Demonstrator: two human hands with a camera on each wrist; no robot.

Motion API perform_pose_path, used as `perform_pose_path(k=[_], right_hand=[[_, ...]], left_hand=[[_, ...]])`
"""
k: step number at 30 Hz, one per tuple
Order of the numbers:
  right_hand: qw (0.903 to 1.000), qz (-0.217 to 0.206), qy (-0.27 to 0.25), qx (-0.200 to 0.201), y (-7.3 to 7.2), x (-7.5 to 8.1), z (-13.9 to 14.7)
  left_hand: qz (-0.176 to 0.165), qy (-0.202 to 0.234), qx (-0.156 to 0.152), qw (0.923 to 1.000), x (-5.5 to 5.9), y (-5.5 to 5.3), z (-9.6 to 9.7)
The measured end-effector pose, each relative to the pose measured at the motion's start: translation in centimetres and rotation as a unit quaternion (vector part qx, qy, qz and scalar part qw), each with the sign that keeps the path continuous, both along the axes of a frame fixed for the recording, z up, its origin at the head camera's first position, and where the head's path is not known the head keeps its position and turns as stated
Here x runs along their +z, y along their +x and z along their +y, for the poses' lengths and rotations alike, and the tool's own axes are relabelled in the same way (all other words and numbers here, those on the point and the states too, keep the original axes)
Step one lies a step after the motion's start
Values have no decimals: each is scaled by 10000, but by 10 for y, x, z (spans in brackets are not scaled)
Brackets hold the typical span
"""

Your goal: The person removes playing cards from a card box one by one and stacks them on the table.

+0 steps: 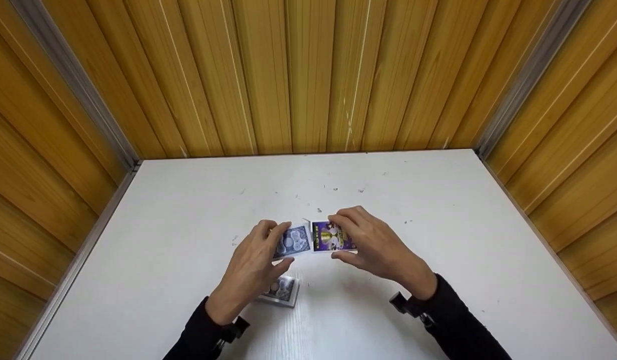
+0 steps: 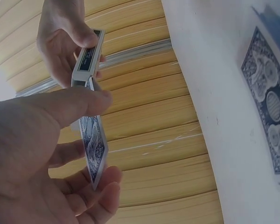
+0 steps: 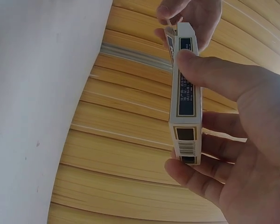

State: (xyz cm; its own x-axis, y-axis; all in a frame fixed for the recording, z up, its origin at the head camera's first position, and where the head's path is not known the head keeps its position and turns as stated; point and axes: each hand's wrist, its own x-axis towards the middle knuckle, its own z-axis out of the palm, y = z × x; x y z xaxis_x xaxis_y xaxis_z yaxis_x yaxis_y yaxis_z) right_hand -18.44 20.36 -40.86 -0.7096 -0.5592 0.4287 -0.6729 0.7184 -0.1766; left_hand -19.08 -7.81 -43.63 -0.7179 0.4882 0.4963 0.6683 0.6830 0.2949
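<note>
My left hand [image 1: 249, 259] pinches a playing card [image 1: 298, 240] with a blue patterned back between thumb and fingers; in the left wrist view the card [image 2: 94, 147] looks thin and edge-on. Its far end meets the mouth of a card box [image 1: 322, 237], where a flap stands out. Thumb and fingers of my right hand [image 1: 383, 249] grip this box, whose face is purple with a gold trophy. The right wrist view shows the box's narrow side [image 3: 187, 105], with dark panels and a barcode end. A stack of cards [image 1: 283, 291] lies on the table below my left hand, partly hidden by it.
The white table [image 1: 198, 200] carries small dark marks. Wood-patterned panels [image 1: 308, 75] rise behind it and on both sides, with grey metal posts [image 1: 528, 75] at the corners. A small black device [image 1: 413, 306] sits at my right wrist.
</note>
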Motion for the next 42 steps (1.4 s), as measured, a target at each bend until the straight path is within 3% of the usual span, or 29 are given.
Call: perform_pose_path(k=[4,11,19,23,28,35,38,42], right_hand=[[9998,80,-171,-104,-1,5,9],[9988,141,-315,-347,-6,12,23],[9978,142,-441,-472,-10,12,29],[9974,157,-472,-513,-10,12,31],[9973,100,-477,-549,-11,11,32],[9971,82,-497,-578,-11,9,33],[9972,85,-457,-581,-11,9,33],[9974,74,-416,-589,-11,9,32]], left_hand=[[-239,102,-10,9997,5,-2,-9],[-269,282,-265,9989,14,-7,-24],[-504,376,-306,9975,14,-9,-30],[-351,199,-504,9979,13,-9,-31],[-649,-269,-683,9952,13,-8,-32],[-1117,-970,-902,9849,8,-5,-34],[-1576,-1192,-903,9761,6,-4,-34],[-2343,-1394,-808,9587,3,-2,-33]])
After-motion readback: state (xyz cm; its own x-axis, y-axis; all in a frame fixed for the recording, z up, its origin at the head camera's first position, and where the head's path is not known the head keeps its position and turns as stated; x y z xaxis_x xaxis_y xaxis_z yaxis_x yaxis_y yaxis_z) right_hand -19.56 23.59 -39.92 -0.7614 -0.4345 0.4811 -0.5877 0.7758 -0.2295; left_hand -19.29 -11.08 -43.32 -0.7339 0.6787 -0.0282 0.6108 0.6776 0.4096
